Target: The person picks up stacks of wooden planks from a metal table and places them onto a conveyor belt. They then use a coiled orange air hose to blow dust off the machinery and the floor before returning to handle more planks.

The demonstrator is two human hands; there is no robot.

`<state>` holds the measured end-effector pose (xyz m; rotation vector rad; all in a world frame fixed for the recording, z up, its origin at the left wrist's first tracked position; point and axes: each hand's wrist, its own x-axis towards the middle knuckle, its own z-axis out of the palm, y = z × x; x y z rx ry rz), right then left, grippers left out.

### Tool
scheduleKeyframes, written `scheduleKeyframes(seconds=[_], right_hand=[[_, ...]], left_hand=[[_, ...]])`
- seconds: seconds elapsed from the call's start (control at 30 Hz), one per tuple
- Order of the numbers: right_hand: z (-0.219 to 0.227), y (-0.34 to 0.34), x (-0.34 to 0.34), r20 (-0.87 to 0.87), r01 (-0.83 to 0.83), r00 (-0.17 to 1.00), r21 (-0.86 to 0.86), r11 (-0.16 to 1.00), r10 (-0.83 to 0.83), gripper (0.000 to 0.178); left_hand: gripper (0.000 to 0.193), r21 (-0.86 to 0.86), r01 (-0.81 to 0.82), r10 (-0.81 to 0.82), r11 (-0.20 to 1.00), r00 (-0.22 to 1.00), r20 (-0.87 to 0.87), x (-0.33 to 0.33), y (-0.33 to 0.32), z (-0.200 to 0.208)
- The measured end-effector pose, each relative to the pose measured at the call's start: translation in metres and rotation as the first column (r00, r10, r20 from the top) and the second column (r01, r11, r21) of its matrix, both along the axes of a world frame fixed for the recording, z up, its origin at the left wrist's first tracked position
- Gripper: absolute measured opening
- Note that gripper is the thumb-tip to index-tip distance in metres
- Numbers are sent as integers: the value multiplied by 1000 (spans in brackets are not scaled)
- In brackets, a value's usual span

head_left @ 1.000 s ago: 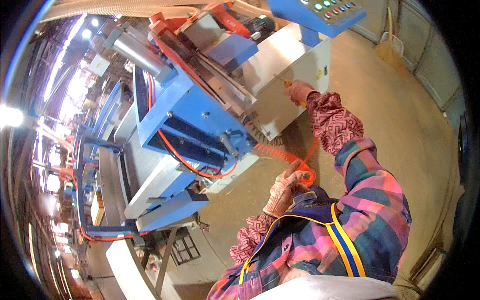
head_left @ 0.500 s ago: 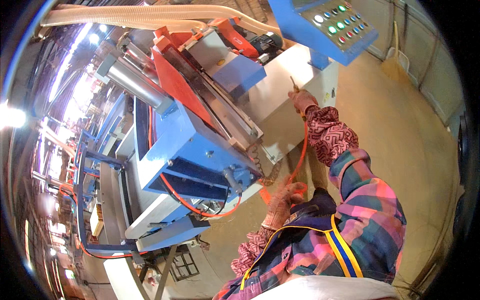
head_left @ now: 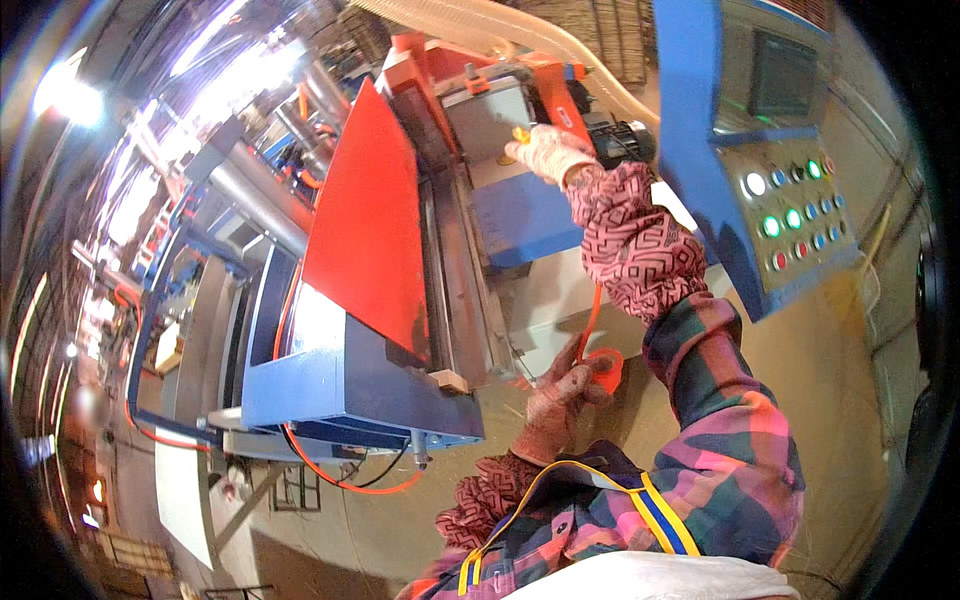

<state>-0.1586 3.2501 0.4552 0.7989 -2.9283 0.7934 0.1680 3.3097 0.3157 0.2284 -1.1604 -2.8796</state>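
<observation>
My right hand (head_left: 553, 155), gloved and reaching forward over the machine's blue and grey housing, is closed around an air blow gun (head_left: 521, 134); only a small yellow part shows past the fingers. An orange air hose (head_left: 592, 318) runs down from beneath the right sleeve to my left hand (head_left: 556, 405). Lower down and nearer my body, that gloved left hand grips the hose, with an orange coil (head_left: 605, 371) of it beside the fingers. The machine's slanted red cover (head_left: 368, 230) stands left of both hands.
A blue control console (head_left: 795, 215) with lit buttons and a screen stands at the right. Ribbed ducting (head_left: 540, 38) and a dark motor (head_left: 618, 141) lie beyond my right hand. The blue machine frame (head_left: 345, 370) fills the left, with a small wooden block (head_left: 449, 381) at its edge.
My right hand has moved forward and left with the blow gun, from beside the white cabinet to over the housing. The view has swung, bringing the console lower and its screen into sight.
</observation>
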Motion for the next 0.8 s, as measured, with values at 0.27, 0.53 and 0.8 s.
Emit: scheduleKeyframes(seconds=[0.27, 0.53, 0.8], right_hand=[[66, -46, -45, -4, -12, 1000, 52, 999, 12, 62], [25, 8, -103, 88, 280, 955, 38, 959, -282, 66], [-133, 86, -100, 256, 395, 888, 0, 919, -382, 55]], left_hand=[[89, 42, -128, 135, 991, 948, -289, -28, -4, 45], [84, 38, -205, 209, 978, 952, -224, -43, 0, 62], [80, -35, -29, 23, 999, 986, -165, -48, 7, 7]])
